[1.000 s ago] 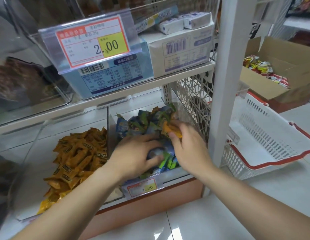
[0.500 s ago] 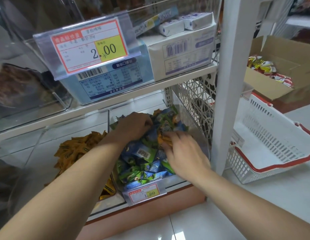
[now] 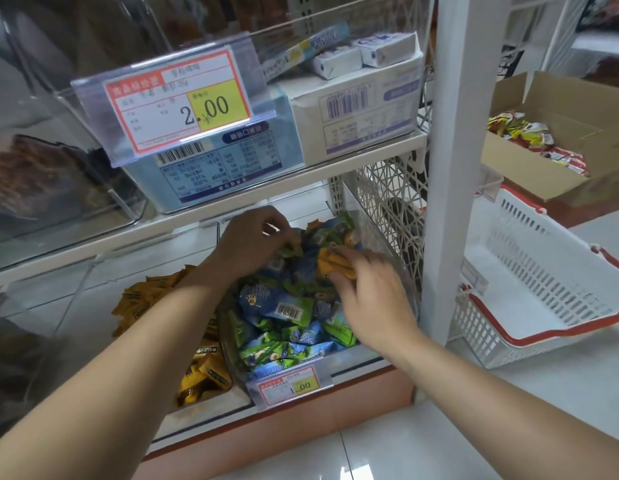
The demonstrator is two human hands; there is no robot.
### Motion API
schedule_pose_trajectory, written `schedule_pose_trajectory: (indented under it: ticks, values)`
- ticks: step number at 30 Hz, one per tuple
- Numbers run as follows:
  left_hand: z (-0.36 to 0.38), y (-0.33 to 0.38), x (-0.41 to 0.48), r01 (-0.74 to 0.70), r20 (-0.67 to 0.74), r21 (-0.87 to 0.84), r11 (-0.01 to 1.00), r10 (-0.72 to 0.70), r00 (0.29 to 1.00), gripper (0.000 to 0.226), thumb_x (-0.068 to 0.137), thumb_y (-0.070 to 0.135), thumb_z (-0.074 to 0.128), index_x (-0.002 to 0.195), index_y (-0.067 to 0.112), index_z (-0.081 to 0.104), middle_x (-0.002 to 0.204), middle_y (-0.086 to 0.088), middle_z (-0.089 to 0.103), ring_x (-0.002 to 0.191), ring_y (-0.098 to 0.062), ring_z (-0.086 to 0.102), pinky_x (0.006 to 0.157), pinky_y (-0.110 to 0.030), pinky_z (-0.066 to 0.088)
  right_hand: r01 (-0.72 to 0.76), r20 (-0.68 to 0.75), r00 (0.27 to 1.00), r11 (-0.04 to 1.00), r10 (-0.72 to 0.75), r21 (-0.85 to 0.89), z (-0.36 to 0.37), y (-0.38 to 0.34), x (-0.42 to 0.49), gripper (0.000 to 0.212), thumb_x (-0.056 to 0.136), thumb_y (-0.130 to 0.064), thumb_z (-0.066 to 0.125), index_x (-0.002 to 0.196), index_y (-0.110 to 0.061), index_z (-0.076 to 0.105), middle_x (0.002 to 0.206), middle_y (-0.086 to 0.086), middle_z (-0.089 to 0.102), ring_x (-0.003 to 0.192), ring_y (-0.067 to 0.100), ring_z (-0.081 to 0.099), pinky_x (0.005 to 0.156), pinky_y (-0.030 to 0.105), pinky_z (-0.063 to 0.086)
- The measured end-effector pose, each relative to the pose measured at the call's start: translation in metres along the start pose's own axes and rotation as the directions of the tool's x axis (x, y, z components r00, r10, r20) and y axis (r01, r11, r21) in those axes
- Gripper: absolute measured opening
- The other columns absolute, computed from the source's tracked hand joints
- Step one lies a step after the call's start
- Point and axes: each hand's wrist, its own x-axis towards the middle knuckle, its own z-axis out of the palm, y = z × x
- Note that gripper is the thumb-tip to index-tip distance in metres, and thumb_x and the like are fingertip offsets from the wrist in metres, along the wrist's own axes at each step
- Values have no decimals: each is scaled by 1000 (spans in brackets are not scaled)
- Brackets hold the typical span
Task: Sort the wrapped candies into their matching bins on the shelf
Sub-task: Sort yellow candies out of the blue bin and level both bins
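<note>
Both hands were seen reaching into the right bin (image 3: 377,233) on the lowest shelf, which was filled with blue and green candies (image 3: 287,308). The right hand (image 3: 370,299) was laid over the far right of that pile, palm down, and a few orange candies (image 3: 335,264) were pinched between its thumb and fingertips, just above the blue and green wrappers. The left hand (image 3: 247,242) was pushed further back, under the edge of the shelf above. Its fingers were curled down among the wrappers at the rear of the pile, but whether anything was actually pinched there could not be told.

Just beside this bin, to the left, an orange heap (image 3: 138,301) of matching wrappers was held in the left bin (image 3: 83,320), partly hidden by the left forearm. A small price tag (image 3: 290,384) marked 1.00 was clipped to the front of the right bin.

On the shelf above, a blue box (image 3: 214,168) and a white box (image 3: 356,109) were set side by side, with a large price tag (image 3: 178,102) marked 2.00 hung in front of the blue one. To the right of the white post (image 3: 453,133), a white basket (image 3: 543,271) with a red rim was tilted on the floor, and behind it a cardboard box (image 3: 574,109) holding red and yellow packets (image 3: 522,131) was placed.
</note>
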Motion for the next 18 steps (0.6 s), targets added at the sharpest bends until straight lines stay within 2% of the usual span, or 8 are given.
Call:
schedule_pose_trajectory:
  ticks: [2, 4, 8, 12, 13, 15, 16, 18]
  values:
    - [-5, 12, -18, 50, -77, -198, 979, -66, 995, 6, 92, 30, 66, 86, 31, 65, 88, 18, 69, 83, 3, 65, 70, -14, 49, -48, -71, 996, 986, 60, 161, -3, -4, 4, 38, 101, -34, 52, 137, -23, 56, 121, -4, 63, 113, 20, 55, 90, 29, 40]
    - [-3, 25, -35, 118, -91, -402, 908, -168, 982, 7, 94, 25, 64, 87, 27, 65, 84, 15, 71, 76, -1, 69, 67, -16, 54, -86, -114, 985, 945, 128, 317, -5, -10, 5, 35, 103, -35, 49, 135, -25, 56, 120, -10, 61, 113, 12, 55, 87, 23, 36]
    - [12, 53, -60, 238, 16, -733, 638, -333, 943, 6, 95, 10, 64, 90, 12, 67, 85, -3, 74, 77, -19, 74, 68, -28, 60, -138, -106, 969, 844, 224, 518, -7, -22, 5, 32, 104, -35, 45, 131, -22, 57, 123, -5, 62, 117, 14, 56, 102, 37, 44]
    - [30, 68, -66, 305, 122, -818, 488, -370, 921, 8, 96, 8, 62, 91, 8, 68, 92, -11, 74, 80, -21, 74, 67, -24, 58, -213, -26, 958, 772, 284, 599, -5, -26, 0, 21, 106, -35, 41, 120, -34, 55, 117, -3, 64, 110, 22, 62, 93, 48, 53]
    - [32, 67, -64, 300, 121, -799, 521, -349, 929, 9, 95, 8, 64, 89, 9, 70, 88, -8, 75, 79, -19, 74, 66, -23, 58, -230, -12, 954, 756, 300, 613, -6, -25, 0, 19, 106, -34, 40, 118, -36, 55, 114, -3, 65, 105, 25, 65, 88, 49, 55]
    - [34, 56, -56, 232, 36, -597, 768, -264, 964, 8, 92, 17, 69, 87, 18, 75, 83, 4, 75, 78, -9, 71, 70, -19, 55, -240, -20, 950, 770, 311, 592, -9, -16, 2, 20, 106, -34, 41, 119, -34, 56, 112, -2, 65, 102, 26, 65, 90, 51, 54]
    - [34, 50, -50, 182, -9, -430, 884, -206, 978, 7, 92, 23, 69, 90, 23, 76, 87, 10, 74, 81, -5, 69, 74, -18, 53, -233, -39, 953, 806, 302, 544, -11, -11, 3, 24, 105, -34, 41, 124, -31, 57, 115, -1, 64, 106, 24, 63, 93, 46, 51]
    - [34, 39, -36, 86, -11, -141, 986, -89, 996, 14, 96, 30, 63, 103, 28, 75, 104, 14, 71, 93, -3, 63, 85, -22, 48, -215, -80, 961, 895, 266, 392, -14, -1, 4, 32, 105, -33, 43, 132, -22, 56, 117, -1, 57, 111, 20, 56, 93, 23, 38]
